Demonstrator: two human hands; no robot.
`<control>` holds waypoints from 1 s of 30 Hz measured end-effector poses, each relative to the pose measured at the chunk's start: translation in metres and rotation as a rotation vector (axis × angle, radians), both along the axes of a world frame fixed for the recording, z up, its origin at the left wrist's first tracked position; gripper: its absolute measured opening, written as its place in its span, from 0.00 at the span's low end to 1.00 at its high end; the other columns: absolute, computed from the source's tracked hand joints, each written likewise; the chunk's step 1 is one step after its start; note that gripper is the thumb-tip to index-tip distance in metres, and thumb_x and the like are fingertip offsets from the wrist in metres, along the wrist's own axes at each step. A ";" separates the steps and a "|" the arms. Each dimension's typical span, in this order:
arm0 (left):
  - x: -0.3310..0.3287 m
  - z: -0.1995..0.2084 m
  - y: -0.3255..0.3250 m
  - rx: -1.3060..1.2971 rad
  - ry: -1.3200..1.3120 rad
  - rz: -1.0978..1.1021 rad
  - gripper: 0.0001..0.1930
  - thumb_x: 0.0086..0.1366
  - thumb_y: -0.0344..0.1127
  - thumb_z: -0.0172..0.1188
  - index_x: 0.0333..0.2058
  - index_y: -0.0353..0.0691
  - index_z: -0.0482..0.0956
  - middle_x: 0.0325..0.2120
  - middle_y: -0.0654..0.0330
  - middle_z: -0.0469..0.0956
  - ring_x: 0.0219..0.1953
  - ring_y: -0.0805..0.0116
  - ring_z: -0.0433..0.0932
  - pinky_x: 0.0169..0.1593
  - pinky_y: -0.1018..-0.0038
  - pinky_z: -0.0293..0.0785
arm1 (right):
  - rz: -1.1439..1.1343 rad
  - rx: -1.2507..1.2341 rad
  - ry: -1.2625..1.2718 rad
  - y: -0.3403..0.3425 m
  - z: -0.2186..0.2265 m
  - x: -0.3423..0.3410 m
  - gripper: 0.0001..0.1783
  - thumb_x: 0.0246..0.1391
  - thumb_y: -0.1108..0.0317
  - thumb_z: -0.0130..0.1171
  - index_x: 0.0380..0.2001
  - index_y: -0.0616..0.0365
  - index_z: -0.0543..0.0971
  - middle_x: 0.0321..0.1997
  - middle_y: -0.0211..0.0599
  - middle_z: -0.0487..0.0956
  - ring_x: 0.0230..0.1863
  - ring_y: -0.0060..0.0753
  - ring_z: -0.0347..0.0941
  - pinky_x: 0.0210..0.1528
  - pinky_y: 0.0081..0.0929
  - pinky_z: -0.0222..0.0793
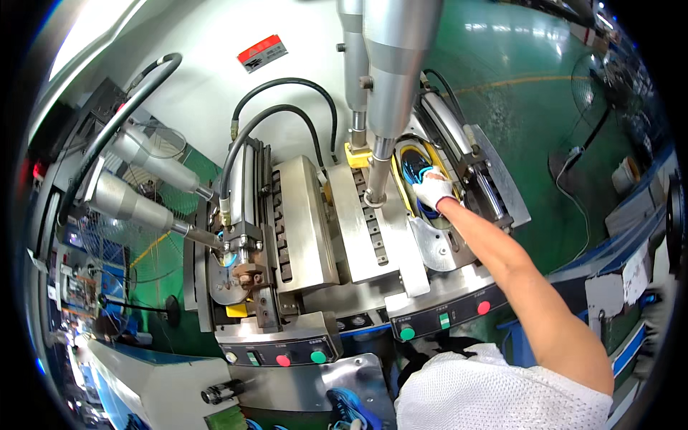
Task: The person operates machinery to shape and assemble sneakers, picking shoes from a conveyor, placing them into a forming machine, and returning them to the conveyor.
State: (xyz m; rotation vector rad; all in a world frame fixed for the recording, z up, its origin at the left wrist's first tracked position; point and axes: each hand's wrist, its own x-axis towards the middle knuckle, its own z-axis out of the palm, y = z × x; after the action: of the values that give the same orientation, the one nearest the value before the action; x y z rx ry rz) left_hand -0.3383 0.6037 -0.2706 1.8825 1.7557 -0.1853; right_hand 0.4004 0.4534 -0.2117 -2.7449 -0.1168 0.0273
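My right hand [433, 189], in a white knit glove, reaches into the right station of a metal press machine. Its fingers are closed on a dark shoe [414, 163] with bright blue parts. The shoe lies in a yellow-edged oval mould [438, 154], and the glove covers part of it. Beside the hand, a thick silver cylinder [401, 64] comes down with its rod end near the steel block. My left hand is out of view.
Control panels with green and red buttons [408, 334] line the machine's front. Blue shoes [351, 407] lie on the metal shelf below. Black hoses [287, 109] arch over the left station. A standing fan [600, 93] is on the green floor to the right.
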 end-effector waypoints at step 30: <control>-0.118 -0.019 -0.079 0.226 -0.485 0.544 0.43 0.52 0.36 0.76 0.63 0.27 0.64 0.58 0.40 0.69 0.62 0.47 0.71 0.64 0.59 0.68 | 1.208 -0.023 0.417 0.078 -0.043 -0.561 0.58 0.42 0.55 0.75 0.70 0.70 0.56 0.73 0.68 0.57 0.74 0.63 0.55 0.73 0.46 0.56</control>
State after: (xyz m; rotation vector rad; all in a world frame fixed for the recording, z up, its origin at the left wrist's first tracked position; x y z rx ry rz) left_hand -0.4560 0.5244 -0.2893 1.3554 1.9016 0.6398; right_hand -0.1607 0.5319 -0.2547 -2.1936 -1.5741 0.8884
